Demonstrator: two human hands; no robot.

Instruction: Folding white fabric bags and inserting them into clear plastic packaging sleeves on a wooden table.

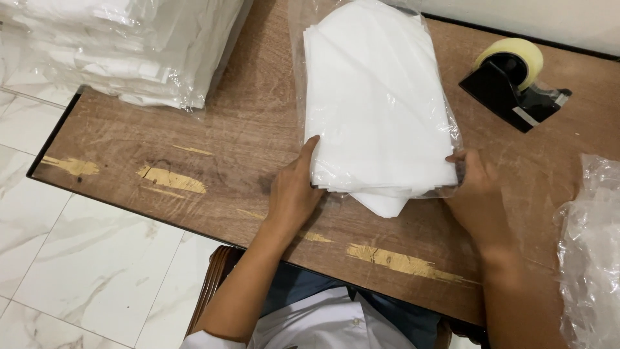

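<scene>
A flat stack of folded white cloth [374, 97] lies inside a clear plastic bag [452, 123] on the wooden table [213, 148]. The near end of the cloth sticks out of the bag's mouth. My left hand [294, 190] grips the bag's near left corner, thumb on top. My right hand [475, 194] pinches the bag's near right corner. Both hands rest low on the table.
A pile of bagged white cloth packs [129, 45] sits at the table's far left corner. A black tape dispenser [513, 84] with a clear tape roll stands at far right. Crumpled clear plastic [591, 245] lies at the right edge. White marble floor [84, 271] is at left.
</scene>
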